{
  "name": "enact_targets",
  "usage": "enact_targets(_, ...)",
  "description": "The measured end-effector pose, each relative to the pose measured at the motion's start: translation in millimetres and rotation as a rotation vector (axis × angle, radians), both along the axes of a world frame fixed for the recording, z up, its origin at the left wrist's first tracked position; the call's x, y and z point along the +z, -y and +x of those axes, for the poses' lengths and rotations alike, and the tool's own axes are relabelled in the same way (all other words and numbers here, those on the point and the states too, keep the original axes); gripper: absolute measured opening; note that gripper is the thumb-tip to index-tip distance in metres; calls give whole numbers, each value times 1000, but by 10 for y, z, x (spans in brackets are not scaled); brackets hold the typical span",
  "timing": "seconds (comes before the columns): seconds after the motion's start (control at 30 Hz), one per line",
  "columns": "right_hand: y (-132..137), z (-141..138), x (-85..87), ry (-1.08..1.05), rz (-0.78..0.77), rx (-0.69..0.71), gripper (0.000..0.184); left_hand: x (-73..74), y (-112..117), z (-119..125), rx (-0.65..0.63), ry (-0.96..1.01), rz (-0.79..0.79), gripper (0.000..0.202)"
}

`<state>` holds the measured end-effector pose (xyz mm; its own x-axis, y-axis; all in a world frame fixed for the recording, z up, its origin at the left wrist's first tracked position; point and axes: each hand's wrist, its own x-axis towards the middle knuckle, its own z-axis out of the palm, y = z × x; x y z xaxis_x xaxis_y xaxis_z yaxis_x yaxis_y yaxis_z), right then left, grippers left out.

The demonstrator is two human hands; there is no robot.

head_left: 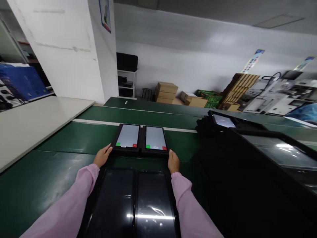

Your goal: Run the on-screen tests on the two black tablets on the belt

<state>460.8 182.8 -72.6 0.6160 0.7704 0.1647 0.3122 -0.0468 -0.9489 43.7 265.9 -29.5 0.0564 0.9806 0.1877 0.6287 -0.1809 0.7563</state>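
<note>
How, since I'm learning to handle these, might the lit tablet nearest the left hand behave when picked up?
The tablet is probably stiff, given its straight edges. Its flat shape should hardly roll. It looks smooth and glassy, so may prove fragile.

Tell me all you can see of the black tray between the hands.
The black tray looks matte, perhaps foam, with a bar dividing two tablets side by side, their screens lit pale grey with green and red lower corners. It appears to lie on the green bench, roughly level. The left hand and right hand hold its near corners.
</note>
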Motion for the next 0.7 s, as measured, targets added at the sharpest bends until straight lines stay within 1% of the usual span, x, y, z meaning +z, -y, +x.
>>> enact_targets(0.1, 5, 20, -6, 26, -12, -8, 72, -8, -5, 25, -7, -36, -3, 75)
enact_targets(0.17, -1, 31, 19, 27, -22, -12, 72, 16, -2, 62, -13, -61, -8, 71)
enact_targets(0.23, -5, 44, 81, 19, -35, -12, 72, 82, 1, 100, -17, -90, -15, 65)
enact_targets(0.33, 67, 53, 233, 11, -48, 16, 66, 261, 60, 156, -29, -136, -12, 54)
enact_targets(0.4, 224, 18, 333, 26, -40, 31, 62, 384, 202, 228, -27, -164, 31, 51)
enact_targets(0.47, 474, -84, 387, 59, -21, 53, 62, 451, 441, 370, -64, -187, 94, 54)
enact_targets(0.5, 621, -165, 396, 80, -13, 76, 61, 454, 583, 472, -118, -198, 118, 55)
enact_targets(0.57, 924, -377, 399, 134, -6, 147, 57, 420, 859, 724, -282, -217, 132, 55)
enact_targets(0.63, 1188, -628, 428, 212, -9, 188, 52, 386, 1071, 967, -422, -226, 123, 49)
enact_targets(0.7, 1362, -867, 500, 313, -33, 151, 47, 389, 1191, 1112, -477, -218, 126, 43)
